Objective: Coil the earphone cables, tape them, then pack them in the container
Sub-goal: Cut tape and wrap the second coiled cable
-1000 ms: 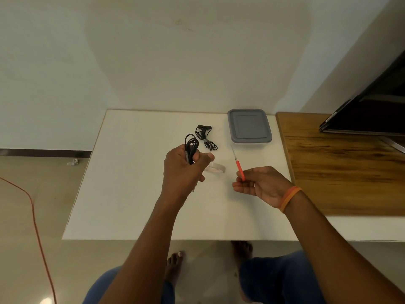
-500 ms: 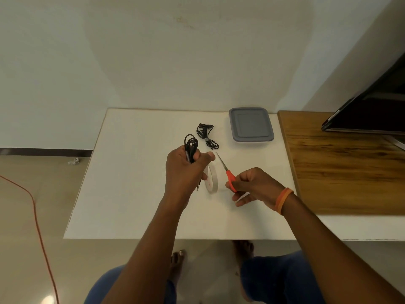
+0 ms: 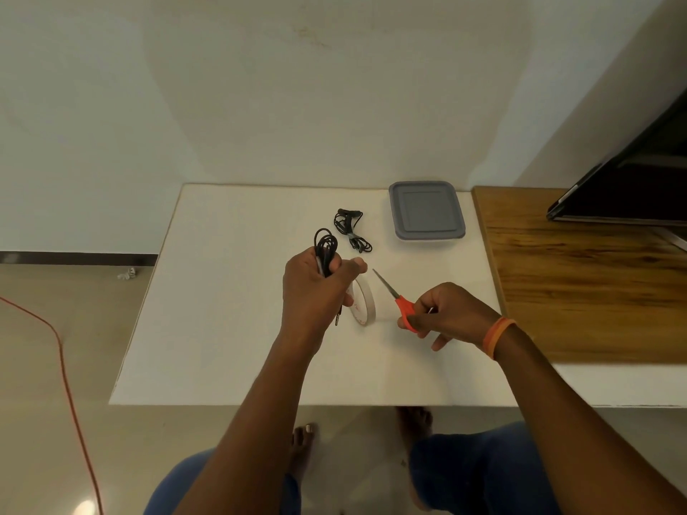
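My left hand point(image 3: 316, 288) grips a coiled black earphone cable point(image 3: 325, 247) above the white table point(image 3: 223, 310); its plug hangs below my fist. A roll of white tape point(image 3: 364, 302) hangs from that same hand, beside the fingers. My right hand point(image 3: 450, 314) holds orange-handled scissors point(image 3: 397, 299), blades pointing up-left toward the tape. A second black earphone cable point(image 3: 351, 230) lies bundled on the table farther back. The container point(image 3: 425, 211), with a grey lid on it, stands at the back right of the table.
A wooden surface point(image 3: 587, 284) adjoins the table on the right, with a dark screen point(image 3: 632, 180) at its far end. An orange cord point(image 3: 63, 366) runs across the floor at left. My knees and bare feet show below the table's near edge.
My right hand picked up the scissors and swung their blades toward the tape. The tape roll rose from lying flat on the table to hanging on edge by my left hand.
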Demonstrator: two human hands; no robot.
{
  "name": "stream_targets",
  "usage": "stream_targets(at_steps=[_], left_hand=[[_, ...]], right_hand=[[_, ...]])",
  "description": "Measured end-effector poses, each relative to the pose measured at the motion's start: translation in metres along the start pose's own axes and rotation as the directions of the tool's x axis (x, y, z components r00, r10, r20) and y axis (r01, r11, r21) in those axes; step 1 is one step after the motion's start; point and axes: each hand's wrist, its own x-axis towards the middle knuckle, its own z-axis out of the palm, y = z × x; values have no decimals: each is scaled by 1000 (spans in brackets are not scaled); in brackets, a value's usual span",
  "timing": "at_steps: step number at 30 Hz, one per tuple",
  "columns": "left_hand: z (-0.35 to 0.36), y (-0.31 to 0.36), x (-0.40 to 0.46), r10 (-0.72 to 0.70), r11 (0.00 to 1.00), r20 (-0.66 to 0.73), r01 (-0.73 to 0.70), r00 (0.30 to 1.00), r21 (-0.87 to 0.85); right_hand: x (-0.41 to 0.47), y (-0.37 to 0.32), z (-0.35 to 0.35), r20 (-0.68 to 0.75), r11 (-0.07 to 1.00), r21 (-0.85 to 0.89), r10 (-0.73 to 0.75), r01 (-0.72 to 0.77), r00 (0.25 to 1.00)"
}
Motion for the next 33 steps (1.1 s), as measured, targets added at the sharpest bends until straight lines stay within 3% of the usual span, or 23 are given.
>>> stream_targets(at_steps=[7,17,23,33], left_hand=[[0,1,-1,17,999,-1,-17,1000,-32],[1,1,0,27,1000,-6,-26,1000,3],[1,3,-1,17,1000,-16,-17,1000,10],[-1,3,-2,-3,1000,-20,3,1000,3]], right_hand=[[-8,0,-11,-7,995,-76,-66,65,998],[-1,-21,11,-82,928,-363,-128,90,988],[1,-24,15,-123,949,-311,-100,58,987],[-1,-20,11,-62,968,-199,-169,154,984]])
